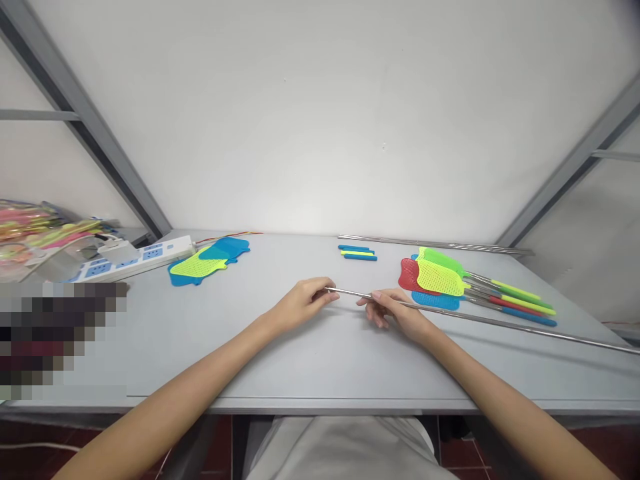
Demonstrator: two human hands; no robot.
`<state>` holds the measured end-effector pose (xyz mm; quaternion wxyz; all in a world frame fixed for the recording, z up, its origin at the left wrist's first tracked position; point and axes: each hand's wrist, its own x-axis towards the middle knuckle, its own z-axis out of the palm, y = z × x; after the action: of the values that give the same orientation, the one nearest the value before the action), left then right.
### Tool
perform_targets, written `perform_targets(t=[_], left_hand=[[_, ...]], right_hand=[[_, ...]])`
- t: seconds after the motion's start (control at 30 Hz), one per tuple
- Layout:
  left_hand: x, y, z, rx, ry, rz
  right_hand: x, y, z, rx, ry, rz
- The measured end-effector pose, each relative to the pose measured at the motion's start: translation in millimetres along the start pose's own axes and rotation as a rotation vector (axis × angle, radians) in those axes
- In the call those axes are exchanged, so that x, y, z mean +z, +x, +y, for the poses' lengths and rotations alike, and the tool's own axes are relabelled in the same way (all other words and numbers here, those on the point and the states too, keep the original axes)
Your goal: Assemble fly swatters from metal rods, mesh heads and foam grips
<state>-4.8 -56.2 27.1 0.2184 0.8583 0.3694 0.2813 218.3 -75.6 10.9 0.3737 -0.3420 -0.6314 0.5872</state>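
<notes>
A long, thin telescopic metal rod (500, 323) slants over the table and runs off to the right. My left hand (300, 303) pinches its thin left end between thumb and fingers. Closer to the middle, my right hand (403, 317) has the rod between thumb and fingers, its other fingers loosely curled. Beyond my right hand lie several finished fly swatters with green (440, 258), yellow (440, 277), red (409, 275) and blue (434, 301) heads, their handles pointing right.
Loose fly swatter heads, blue (231, 249) and yellow (200, 267), overlap at the left. Short blue and yellow handle sleeves (357, 253) lie mid-table. More metal rods (430, 243) rest along the back wall. A power strip (165, 252) and bagged colourful items (25, 223) are at far left.
</notes>
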Motion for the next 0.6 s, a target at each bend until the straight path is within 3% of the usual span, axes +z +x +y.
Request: perform_targets(t=[0.2,0.6], left_hand=[[-2.3,-1.1,3.8,0.056,-0.010,0.072],[-7.2,-0.2,2.5,0.114,0.095,0.070]], right_hand=[[-0.6,0.3,0.2,0.003,0.069,-0.008],[-3.0,0.0,-0.6,0.015,0.090,-0.023]])
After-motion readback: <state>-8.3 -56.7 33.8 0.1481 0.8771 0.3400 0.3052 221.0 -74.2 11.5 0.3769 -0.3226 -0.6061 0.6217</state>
